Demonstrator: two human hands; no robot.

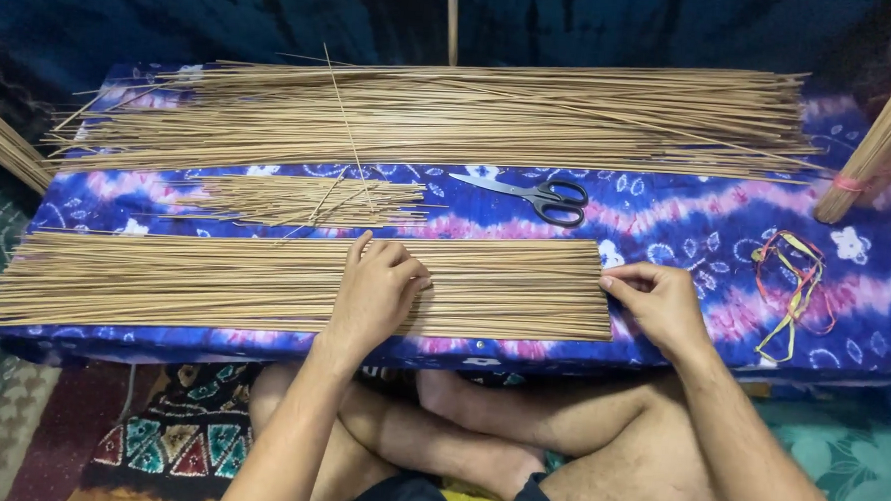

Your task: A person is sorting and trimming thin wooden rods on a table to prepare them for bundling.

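While my left hand (376,290) rests flat with loosely curled fingers on the near row of thin sticks (294,284), my right hand (663,308) has its fingers pinched together at the row's right ends. I judge the evening-up step is in hand; next calls for gentle pushes to square those ends. Scissors (543,197) lie beyond on the cloth-covered surface (687,226).

A low table (863,329) draped in blue and pink tie-dye cloth stands before a dark blue backdrop (226,10). Patterned mats (172,434) cover the floor.
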